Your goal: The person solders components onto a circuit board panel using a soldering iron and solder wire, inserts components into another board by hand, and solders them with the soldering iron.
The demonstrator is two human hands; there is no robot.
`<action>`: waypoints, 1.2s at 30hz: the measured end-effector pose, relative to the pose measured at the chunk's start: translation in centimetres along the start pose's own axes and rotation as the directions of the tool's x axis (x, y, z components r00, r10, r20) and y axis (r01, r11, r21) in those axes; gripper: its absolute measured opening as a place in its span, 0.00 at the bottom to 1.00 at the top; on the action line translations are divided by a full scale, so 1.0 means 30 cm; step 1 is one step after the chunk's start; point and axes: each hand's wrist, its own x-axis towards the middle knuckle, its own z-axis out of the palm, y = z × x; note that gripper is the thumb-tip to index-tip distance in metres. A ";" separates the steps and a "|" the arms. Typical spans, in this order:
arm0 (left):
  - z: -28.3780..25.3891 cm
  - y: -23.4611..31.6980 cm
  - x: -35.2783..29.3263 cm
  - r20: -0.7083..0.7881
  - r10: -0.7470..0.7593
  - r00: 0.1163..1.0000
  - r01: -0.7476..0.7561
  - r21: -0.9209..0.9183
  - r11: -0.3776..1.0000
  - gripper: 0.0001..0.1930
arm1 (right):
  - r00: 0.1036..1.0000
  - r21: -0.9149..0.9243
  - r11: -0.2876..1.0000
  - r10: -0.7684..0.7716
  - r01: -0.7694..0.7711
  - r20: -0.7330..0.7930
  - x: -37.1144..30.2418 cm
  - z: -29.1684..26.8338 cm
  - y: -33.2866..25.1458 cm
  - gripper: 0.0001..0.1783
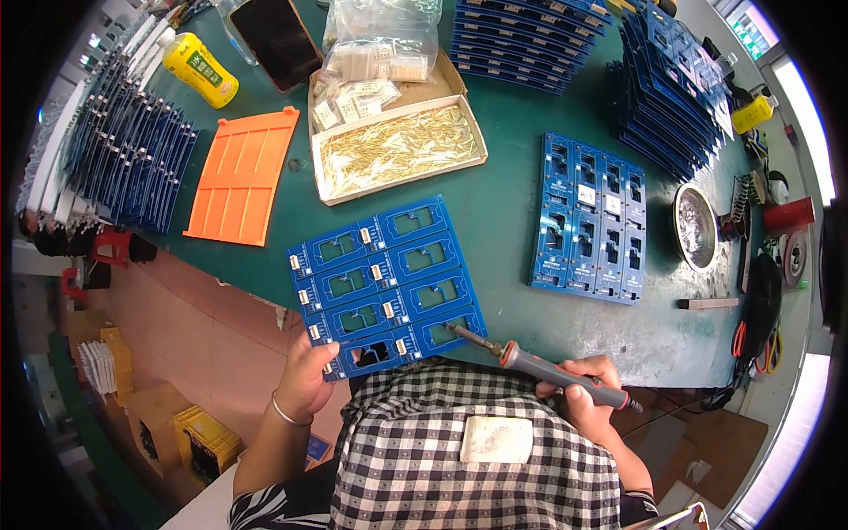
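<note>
My left hand (305,375) grips the near left corner of a blue circuit board panel (378,287), thumb on top. Rectangular cutouts and small white connectors run across the panel, which sits tilted at the table's near edge. Wrapped in my right hand (587,395) is a grey soldering iron (549,370), its tip at the panel's near right section. Whether the tip touches a joint is too small to tell. Beyond the panel, a cardboard box (403,179) holds many thin gold-coloured pins (397,146). An orange plastic tray (240,177) lies left of it.
Right of the panel lies a pile of blue boards (588,221), with a round metal dish (680,225) beside it. Taller board stacks (530,44) stand at the back, and more boards (132,168) at far left. A yellow bottle (201,71) and dark phone (276,42) are back left.
</note>
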 end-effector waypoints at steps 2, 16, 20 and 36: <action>-0.005 -0.001 0.002 0.018 0.005 1.000 -0.005 0.009 1.000 0.16 | 1.000 -0.011 1.000 -0.003 0.003 0.003 0.002 -0.002 -0.002 0.15; 0.024 0.058 -0.024 0.113 0.128 0.985 -0.115 -0.111 0.987 0.17 | 0.996 0.153 0.985 -0.084 0.084 -0.002 -0.003 -0.005 -0.021 0.17; -0.013 0.002 -0.025 -0.079 -0.004 0.997 0.007 0.039 0.999 0.17 | 0.997 0.140 0.990 0.042 -0.032 -0.071 -0.011 -0.018 -0.014 0.19; -0.021 -0.012 -0.015 -0.042 0.008 0.999 -0.008 0.000 1.000 0.17 | 0.984 0.260 0.966 0.032 0.014 -0.174 0.006 -0.031 -0.021 0.20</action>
